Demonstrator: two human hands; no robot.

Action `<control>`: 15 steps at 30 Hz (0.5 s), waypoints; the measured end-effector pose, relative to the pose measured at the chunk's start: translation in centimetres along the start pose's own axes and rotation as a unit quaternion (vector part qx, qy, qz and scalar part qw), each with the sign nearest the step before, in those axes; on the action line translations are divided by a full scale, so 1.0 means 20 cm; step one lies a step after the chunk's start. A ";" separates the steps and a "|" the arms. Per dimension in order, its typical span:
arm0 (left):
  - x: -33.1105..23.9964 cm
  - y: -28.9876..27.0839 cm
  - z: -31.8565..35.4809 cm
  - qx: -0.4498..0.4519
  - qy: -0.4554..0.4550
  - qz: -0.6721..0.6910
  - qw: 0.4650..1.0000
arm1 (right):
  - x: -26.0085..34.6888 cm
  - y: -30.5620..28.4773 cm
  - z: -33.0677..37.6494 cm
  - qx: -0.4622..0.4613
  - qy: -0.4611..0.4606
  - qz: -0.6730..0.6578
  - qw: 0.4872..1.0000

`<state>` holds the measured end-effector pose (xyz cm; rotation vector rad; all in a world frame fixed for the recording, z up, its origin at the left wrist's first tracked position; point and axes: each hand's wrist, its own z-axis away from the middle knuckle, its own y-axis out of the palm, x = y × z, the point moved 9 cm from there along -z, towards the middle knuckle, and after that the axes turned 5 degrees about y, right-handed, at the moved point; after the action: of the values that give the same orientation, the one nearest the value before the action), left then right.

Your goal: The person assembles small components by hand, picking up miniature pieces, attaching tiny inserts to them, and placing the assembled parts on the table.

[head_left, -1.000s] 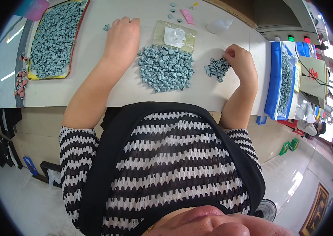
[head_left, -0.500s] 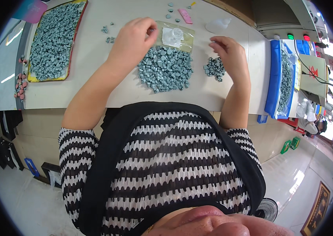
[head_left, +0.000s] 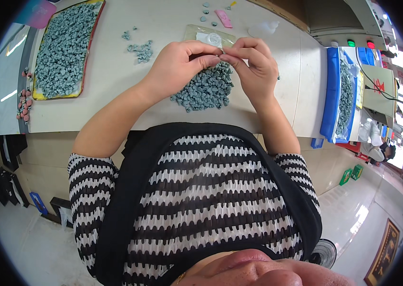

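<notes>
Both hands meet fingertip to fingertip above a pile of small grey parts (head_left: 204,88) on the bench (head_left: 115,90). Left hand (head_left: 177,62) and right hand (head_left: 254,64) each pinch something too small to identify.

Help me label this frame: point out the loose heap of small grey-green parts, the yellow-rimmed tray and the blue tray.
Heap of small grey-green parts (head_left: 204,90), head view, middle of the pile.
Yellow-rimmed tray (head_left: 58,94), head view, near yellow rim.
Blue tray (head_left: 331,95), head view, left blue wall.

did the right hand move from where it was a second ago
Yes. The right hand left the small heap near the blue tray and came leftward to meet the left hand above the grey pile.
</notes>
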<state>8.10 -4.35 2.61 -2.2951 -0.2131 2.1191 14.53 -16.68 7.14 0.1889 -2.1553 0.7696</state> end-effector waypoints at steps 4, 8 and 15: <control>0.00 -0.01 0.00 -0.007 -0.015 0.039 0.999 | -0.05 0.00 0.01 -0.004 0.050 -0.093 0.994; 0.04 -0.03 -0.01 -0.030 -0.010 0.048 0.998 | -0.08 0.03 0.02 0.002 0.090 -0.119 0.989; -0.01 -0.06 -0.01 -0.060 0.034 -0.044 0.997 | 0.07 0.03 0.01 -0.011 -0.076 0.074 0.994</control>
<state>8.09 -3.11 2.99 -2.3681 -0.4426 2.0371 13.22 -16.24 7.79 0.0779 -2.3406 0.8398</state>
